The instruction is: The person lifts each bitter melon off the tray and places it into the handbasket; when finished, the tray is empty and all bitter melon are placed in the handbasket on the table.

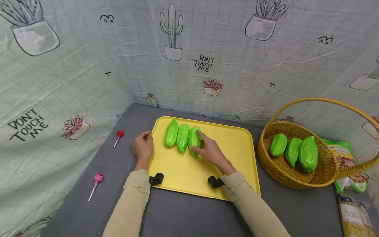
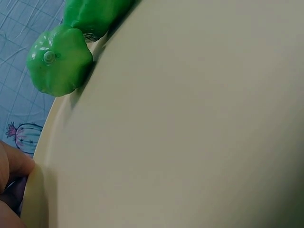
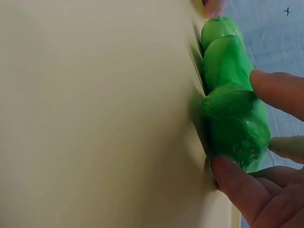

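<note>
Three glossy green papayas lie side by side on a yellow tray (image 1: 183, 168): the left papaya (image 1: 170, 134), the middle papaya (image 1: 183, 138) and the right papaya (image 1: 193, 141). My right hand (image 1: 211, 149) holds the right papaya, thumb on its near side and fingers at its far side. The right wrist view shows these fingers (image 3: 280, 92) spread around it. At the tray's left rim is my left hand (image 1: 143, 146), fingers bent and gripping the edge. Its fingertips (image 2: 21, 164) meet the rim in the left wrist view, where much of the hand is cut off.
A wicker basket (image 1: 262, 151) with a tall handle stands right of the tray, holding three more papayas (image 1: 308, 154). Beyond it lie a green food packet (image 1: 340, 149) and a pasta packet (image 1: 350, 214). Two lollipops, a red one (image 1: 120, 133) and a pink one (image 1: 98, 178), lie at left.
</note>
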Demonstrator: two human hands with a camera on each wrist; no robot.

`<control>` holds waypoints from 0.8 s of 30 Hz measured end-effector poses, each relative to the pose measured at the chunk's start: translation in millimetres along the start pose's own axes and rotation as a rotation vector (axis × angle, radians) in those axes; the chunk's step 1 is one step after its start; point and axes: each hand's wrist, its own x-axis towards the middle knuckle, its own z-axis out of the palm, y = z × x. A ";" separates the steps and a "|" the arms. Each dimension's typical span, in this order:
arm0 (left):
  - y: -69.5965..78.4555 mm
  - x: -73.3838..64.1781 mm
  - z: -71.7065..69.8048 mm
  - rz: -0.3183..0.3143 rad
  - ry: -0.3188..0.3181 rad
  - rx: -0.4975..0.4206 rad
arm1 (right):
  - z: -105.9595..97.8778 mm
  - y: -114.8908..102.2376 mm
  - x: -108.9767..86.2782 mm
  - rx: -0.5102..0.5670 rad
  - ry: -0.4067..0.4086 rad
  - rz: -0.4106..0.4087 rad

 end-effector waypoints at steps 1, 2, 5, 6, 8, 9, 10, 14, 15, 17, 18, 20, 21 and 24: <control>0.0 0.1 0.0 0.000 0.000 0.000 | 0.7 -0.2 0.4 -0.008 0.001 -0.004; -0.1 0.1 0.0 -0.002 0.001 0.000 | 1.3 -0.5 0.7 -0.016 0.003 -0.008; -0.4 0.5 0.0 -0.006 0.001 0.001 | 3.0 -1.3 1.7 -0.037 0.009 -0.030; -0.4 0.6 0.0 -0.007 0.001 0.002 | 3.4 -1.6 1.8 -0.039 0.012 -0.033; -0.5 0.9 0.1 -0.009 0.000 0.006 | 4.1 -2.0 2.1 -0.046 0.016 -0.041; -0.6 1.0 0.2 -0.010 -0.001 0.006 | 4.4 -2.2 2.2 -0.049 0.017 -0.042; -0.8 1.0 0.4 -0.012 -0.003 0.006 | 4.7 -2.2 2.0 -0.052 0.018 -0.039; -1.6 0.7 1.0 -0.011 -0.003 0.000 | 5.6 -2.0 1.7 -0.057 0.021 -0.030; -1.8 0.6 1.0 -0.010 -0.002 -0.002 | 5.9 -1.9 1.7 -0.058 0.023 -0.029; -1.5 0.4 0.7 -0.007 0.002 -0.003 | 6.2 -2.2 1.5 -0.052 0.028 -0.023; -1.4 0.3 0.6 -0.007 0.004 -0.002 | 6.3 -2.3 1.4 -0.048 0.031 -0.020; -1.1 0.4 0.4 -0.007 0.006 0.000 | 6.4 -2.3 0.8 -0.036 0.035 -0.011; -1.0 0.6 0.4 -0.008 0.007 0.001 | 6.4 -2.3 0.5 -0.028 0.036 -0.006; -1.1 1.0 0.7 -0.012 0.006 0.003 | 6.1 -1.9 -1.1 -0.014 0.040 -0.002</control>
